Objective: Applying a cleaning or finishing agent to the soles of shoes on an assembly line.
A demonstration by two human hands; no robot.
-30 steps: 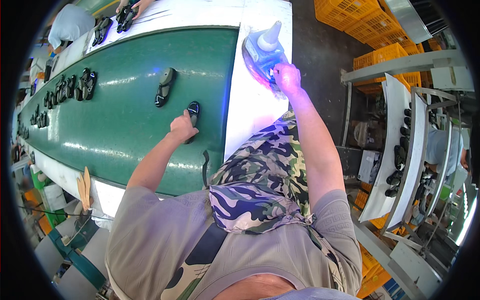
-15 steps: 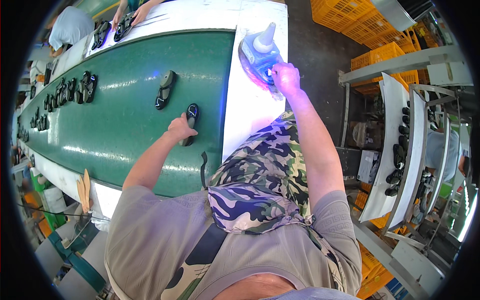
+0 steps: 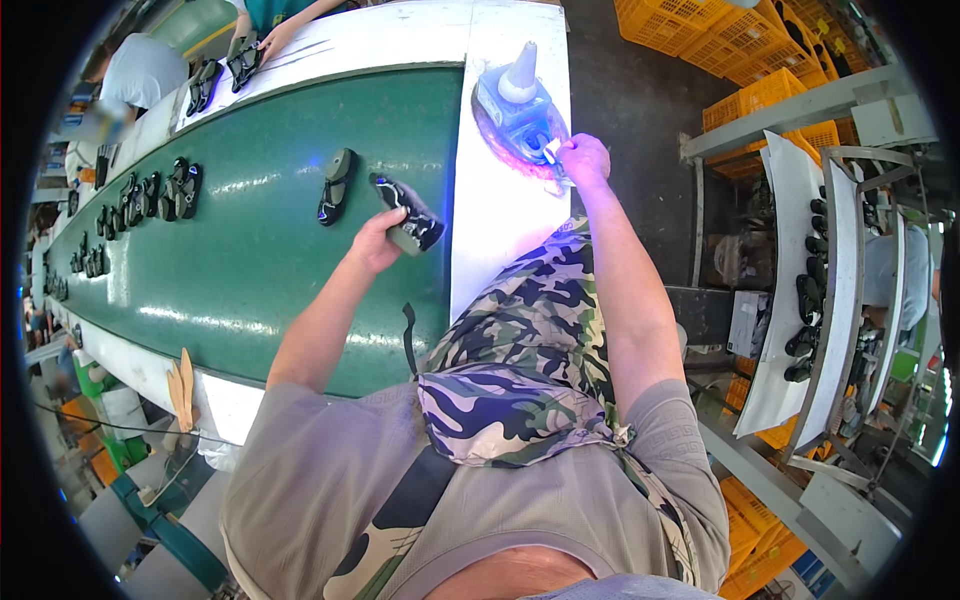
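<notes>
A black and grey sandal (image 3: 424,230) is gripped in my left hand (image 3: 378,242), tilted above the green belt near its right edge. My right hand (image 3: 586,160) is closed at the right side of a translucent blue container (image 3: 518,118). A small white piece (image 3: 552,150) shows at its fingertips, over the container's near end; what kind of tool it is I cannot make out. From the container rises a white cone-shaped nozzle (image 3: 519,75). Another sandal (image 3: 337,187) lies on the belt just left of the held one.
The green belt (image 3: 240,270) carries several more sandals (image 3: 180,188) at left. A white ledge (image 3: 510,225) borders it. Across it, a co-worker's hands (image 3: 275,42) handle a sandal. Yellow crates (image 3: 755,115) and a rack with sandals (image 3: 808,300) stand at right. Shoe-shaped boards (image 3: 181,388) stand lower left.
My left hand has lifted the sandal off the belt and turned it, bringing it slightly right. My right hand has drawn slightly back from the blue container, with the white piece showing more.
</notes>
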